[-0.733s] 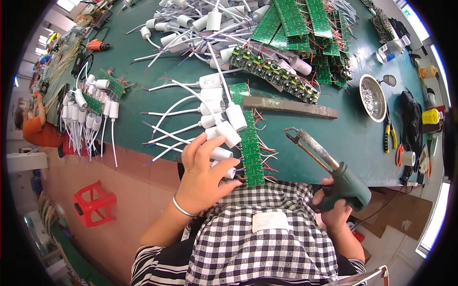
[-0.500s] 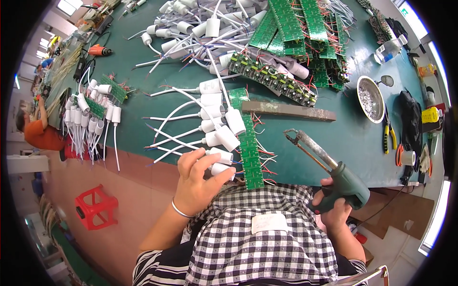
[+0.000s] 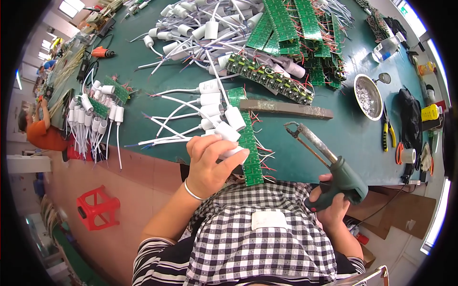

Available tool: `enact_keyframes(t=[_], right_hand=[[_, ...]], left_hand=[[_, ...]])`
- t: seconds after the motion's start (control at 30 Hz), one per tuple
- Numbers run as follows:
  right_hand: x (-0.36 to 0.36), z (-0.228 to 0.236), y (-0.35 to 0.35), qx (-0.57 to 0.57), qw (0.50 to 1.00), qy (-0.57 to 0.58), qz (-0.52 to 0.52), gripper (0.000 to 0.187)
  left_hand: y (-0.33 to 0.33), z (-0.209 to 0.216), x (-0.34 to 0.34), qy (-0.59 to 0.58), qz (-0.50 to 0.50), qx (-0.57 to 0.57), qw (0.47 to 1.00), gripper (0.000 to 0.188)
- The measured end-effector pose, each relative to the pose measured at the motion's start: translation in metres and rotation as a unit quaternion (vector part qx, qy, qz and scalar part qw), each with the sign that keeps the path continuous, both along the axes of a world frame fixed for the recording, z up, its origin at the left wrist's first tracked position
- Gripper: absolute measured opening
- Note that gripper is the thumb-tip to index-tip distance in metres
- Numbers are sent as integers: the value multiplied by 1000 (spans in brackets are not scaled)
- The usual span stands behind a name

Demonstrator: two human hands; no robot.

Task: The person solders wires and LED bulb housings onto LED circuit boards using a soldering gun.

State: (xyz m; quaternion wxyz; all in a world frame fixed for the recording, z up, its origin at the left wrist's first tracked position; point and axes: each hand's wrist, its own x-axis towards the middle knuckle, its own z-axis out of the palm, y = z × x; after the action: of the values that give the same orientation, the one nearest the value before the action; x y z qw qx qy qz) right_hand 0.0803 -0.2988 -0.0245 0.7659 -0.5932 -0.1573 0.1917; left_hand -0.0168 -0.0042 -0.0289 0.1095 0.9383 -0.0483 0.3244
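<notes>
My left hand (image 3: 207, 164) has its fingers and thumb closed around a white plastic cylinder (image 3: 234, 153) with a cable, at the lower end of a row of similar pieces. That cylinder is beside a long green circuit board strip (image 3: 249, 142), which has thin red and white wires along its right edge. More white cylinders (image 3: 210, 99) lie against the strip's left side, their white cables trailing left. In my right hand (image 3: 332, 209) is a dark green soldering gun (image 3: 346, 177), wrapped at the handle. Its metal tip points up and left, apart from the boards.
A brown bar (image 3: 286, 108) lies across the strip. Behind it are a component-filled board (image 3: 269, 78), stacked green boards (image 3: 281, 24) and heaped white cylinders (image 3: 211, 29). At right stand a metal bowl (image 3: 357, 95) and yellow-black pliers (image 3: 385, 133). A red stool (image 3: 98, 207) is on the floor.
My left hand has moved up and slightly right, closing over the white cylinder; nearby cables have shifted upward. The soldering gun stays in my right hand, nearly in place.
</notes>
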Motion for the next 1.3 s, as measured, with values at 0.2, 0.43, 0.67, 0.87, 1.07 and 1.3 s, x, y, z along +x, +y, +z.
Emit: enact_keyframes(t=[0.2,0.43,0.67,0.87,1.07,1.3], right_hand=[[-1,0,15,-11,998,54,-18,66],[6,0,20,-1,997,65,-31,67],[15,-2,33,30,995,51,-77,60],[20,2,35,37,996,19,-76,55],[8,-3,27,57,995,49,-71,52],[9,-8,18,43,994,62,-74,54]], left_hand=[[-24,-6,-19,52,30,-42,997,66],[-31,-6,-13,130,75,-128,980,82],[-21,12,0,184,46,-114,975,94],[59,71,14,58,34,-91,994,41],[236,52,81,-6,408,-325,853,39],[273,-1,114,-24,305,-576,758,47]])
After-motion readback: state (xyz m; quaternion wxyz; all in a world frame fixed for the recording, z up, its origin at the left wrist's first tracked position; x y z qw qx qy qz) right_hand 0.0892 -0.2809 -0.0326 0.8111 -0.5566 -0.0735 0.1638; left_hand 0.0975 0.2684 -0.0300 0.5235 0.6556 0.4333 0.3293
